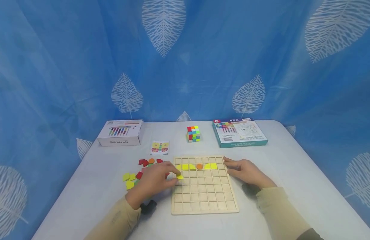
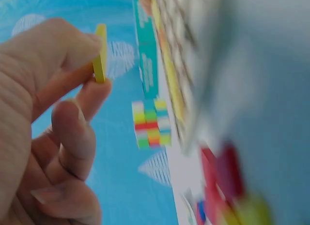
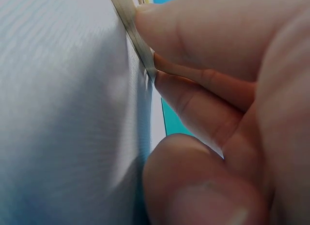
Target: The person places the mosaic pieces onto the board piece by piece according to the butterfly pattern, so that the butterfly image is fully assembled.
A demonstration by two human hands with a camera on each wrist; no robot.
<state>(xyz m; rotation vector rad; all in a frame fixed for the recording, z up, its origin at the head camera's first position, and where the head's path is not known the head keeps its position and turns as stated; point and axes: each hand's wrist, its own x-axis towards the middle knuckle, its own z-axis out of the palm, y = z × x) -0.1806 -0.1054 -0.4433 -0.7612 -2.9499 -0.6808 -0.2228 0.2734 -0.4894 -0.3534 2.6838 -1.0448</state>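
If the left hand [image 1: 154, 178], pinching a yellow piece [image 1: 180, 177] between thumb and fingertip, releases off-square, or the right hand [image 1: 247, 172], fingers extended against the board [image 1: 203, 197] to its left, lets that board slide, the piece may seat crooked.

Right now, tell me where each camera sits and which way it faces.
Head: on the head, facing forward and down at the grid board; left hand, right hand and beige sleeves show.
Left wrist: on that wrist, facing a yellow piece, scene tipped sideways; the left hand, pinching it, fills the left side.
Right wrist: on that wrist, low along the table, facing the grid board's edge; the right hand shows, touching it.
Shared: head and left wrist views both show the puzzle cube.
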